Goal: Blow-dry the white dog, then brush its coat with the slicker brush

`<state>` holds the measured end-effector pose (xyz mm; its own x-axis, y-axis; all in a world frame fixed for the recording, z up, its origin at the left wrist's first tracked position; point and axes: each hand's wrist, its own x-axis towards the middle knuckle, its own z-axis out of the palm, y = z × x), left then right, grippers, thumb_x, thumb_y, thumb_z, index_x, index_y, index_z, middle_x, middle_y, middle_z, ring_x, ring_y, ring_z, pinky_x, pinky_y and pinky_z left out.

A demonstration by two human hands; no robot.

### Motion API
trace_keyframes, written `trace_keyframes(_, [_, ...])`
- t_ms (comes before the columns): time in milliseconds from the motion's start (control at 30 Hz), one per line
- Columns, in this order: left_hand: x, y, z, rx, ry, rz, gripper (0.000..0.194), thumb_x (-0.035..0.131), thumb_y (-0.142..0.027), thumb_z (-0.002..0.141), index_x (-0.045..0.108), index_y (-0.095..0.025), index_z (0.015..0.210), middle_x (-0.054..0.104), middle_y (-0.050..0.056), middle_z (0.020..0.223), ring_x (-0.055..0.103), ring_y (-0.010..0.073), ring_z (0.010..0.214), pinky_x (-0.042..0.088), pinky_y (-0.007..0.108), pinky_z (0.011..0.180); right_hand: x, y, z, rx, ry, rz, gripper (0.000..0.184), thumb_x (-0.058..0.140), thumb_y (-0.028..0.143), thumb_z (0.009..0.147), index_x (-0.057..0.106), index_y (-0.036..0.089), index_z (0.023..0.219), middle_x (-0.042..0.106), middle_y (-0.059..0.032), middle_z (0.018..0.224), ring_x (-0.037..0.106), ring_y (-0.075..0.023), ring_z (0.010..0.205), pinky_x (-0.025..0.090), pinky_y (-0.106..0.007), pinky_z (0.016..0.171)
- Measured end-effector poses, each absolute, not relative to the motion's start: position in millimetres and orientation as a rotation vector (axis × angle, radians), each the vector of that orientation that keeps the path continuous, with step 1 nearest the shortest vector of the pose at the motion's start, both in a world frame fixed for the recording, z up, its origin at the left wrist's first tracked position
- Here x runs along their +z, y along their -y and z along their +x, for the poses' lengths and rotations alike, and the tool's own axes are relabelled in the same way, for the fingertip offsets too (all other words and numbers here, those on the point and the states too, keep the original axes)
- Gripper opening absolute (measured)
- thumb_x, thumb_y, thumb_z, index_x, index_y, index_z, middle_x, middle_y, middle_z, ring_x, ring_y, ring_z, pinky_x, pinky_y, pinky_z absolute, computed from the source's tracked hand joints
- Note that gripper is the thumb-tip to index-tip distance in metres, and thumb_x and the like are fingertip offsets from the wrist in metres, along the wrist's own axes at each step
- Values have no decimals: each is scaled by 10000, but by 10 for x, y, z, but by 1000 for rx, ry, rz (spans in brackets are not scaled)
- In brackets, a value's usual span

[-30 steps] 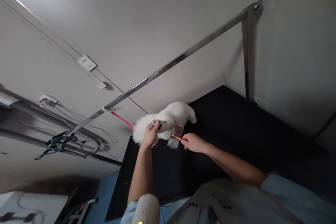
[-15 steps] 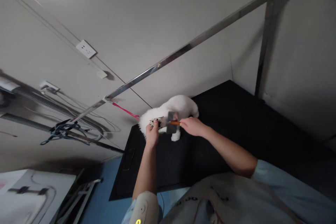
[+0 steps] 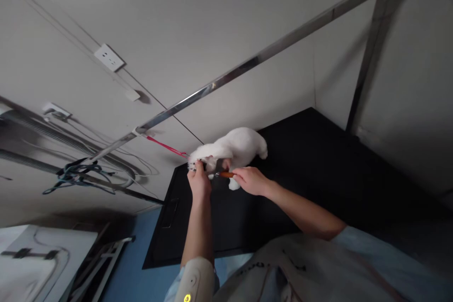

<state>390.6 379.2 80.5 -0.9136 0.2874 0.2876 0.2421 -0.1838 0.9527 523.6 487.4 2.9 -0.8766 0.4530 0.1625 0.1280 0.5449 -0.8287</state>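
Nearest the camera, a pale apron front (image 3: 283,269) and light-blue sleeves fill the bottom edge, w/ a white padded band (image 3: 194,279) on the left forearm, a small lit spot on it. From there both bare forearms run up toward the small white dog (image 3: 233,147), which stands at the near-left part of the black table (image 3: 318,174). Left hand (image 3: 198,182) is up at the dog's head end, fingers closed around the muzzle/face area, gripping fur; exact hold hard to make out at this size. Right hand (image 3: 249,180) sits just right of the left one, below the dog's belly, clenched on the orange handle of a brush (image 3: 222,171); the brush's grey head lies against the dog's coat between the two hands. Dog's rump points away to the right, a white paw showing just under the brush. Left of the dog, a pink leash (image 3: 166,145) runs taut from its neck up to a chrome bar (image 3: 247,63) that crosses overhead and meets an upright post (image 3: 368,61) at the table's far-right corner. Beyond the dog, plain pale wall; well left of the dog on that wall, a white socket plate (image 3: 109,57), corrugated hoses and a bundle of dark-blue cords (image 3: 76,174). Below-left of the table, blue floor (image 3: 130,264) and a white machine (image 3: 38,259) at frame edge.
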Motion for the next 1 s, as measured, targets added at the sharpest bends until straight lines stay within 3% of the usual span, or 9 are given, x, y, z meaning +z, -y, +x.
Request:
trace_keyframes(100, [950, -3905, 3900, 2353, -1887, 736, 396, 674, -524, 728, 682, -129, 758, 730, 83, 769, 695, 187, 738, 559, 306, 756, -209, -4658, 5096, 1549, 2262, -695, 194, 480, 247, 1006, 664, 189, 989, 729, -80, 954, 668, -206, 957, 414, -247, 785])
trace_keyframes(200, [1037, -4004, 3893, 2343, -1865, 834, 355, 649, -502, 755, 645, -149, 719, 716, 72, 747, 694, 185, 766, 549, 309, 786, -384, -4545, 4960, 1726, 2209, -782, 270, 413, 214, 1024, 648, 160, 903, 693, -52, 739, 662, -170, 723, 423, -230, 645])
trace_keyframes(300, [1056, -4044, 3890, 2360, -1865, 866, 345, 624, -502, 778, 602, -165, 704, 696, 55, 716, 689, 182, 756, 542, 324, 803, -459, -4546, 4836, 1836, 2132, -711, 288, 376, 271, 1048, 632, 173, 960, 695, -19, 747, 627, -118, 627, 422, -194, 575])
trace_keyframes(367, [1055, -4035, 3892, 2378, -1871, 877, 338, 617, -500, 782, 577, -174, 702, 686, 45, 708, 683, 179, 743, 537, 331, 804, -495, -4557, 4787, 1886, 2109, -697, 253, 399, 280, 1045, 620, 178, 976, 697, -6, 757, 607, -93, 592, 414, -173, 547])
trace_keyframes(500, [1060, -3970, 3913, 2383, -1885, 838, 335, 624, -505, 775, 558, -184, 706, 679, 42, 701, 677, 184, 734, 535, 335, 781, -562, -4515, 4807, 2045, 2193, -697, 201, 505, 209, 991, 608, 158, 826, 616, 34, 542, 520, -82, 411, 376, -174, 454])
trace_keyframes(700, [1071, -3872, 3929, 2407, -1858, 839, 319, 646, -485, 767, 553, -188, 700, 663, 29, 681, 677, 183, 726, 540, 341, 776, -504, -4702, 4835, 2011, 2145, -675, 191, 475, 241, 1015, 633, 169, 936, 725, -8, 761, 602, -78, 535, 426, -167, 528])
trace_keyframes(900, [1043, -3797, 3909, 2402, -1839, 839, 351, 668, -509, 776, 566, -180, 715, 654, 18, 673, 671, 175, 705, 533, 332, 767, -524, -4732, 5032, 2069, 2285, -697, 300, 523, 329, 997, 639, 145, 790, 661, -12, 567, 541, -93, 392, 384, -192, 438])
trace_keyframes(1000, [1019, -3767, 3918, 2439, -1800, 843, 358, 693, -508, 760, 576, -175, 704, 648, 12, 656, 670, 168, 696, 538, 326, 756, -437, -4825, 5009, 1954, 2281, -696, 291, 477, 352, 1022, 656, 158, 901, 740, -38, 771, 592, -76, 497, 389, -166, 478])
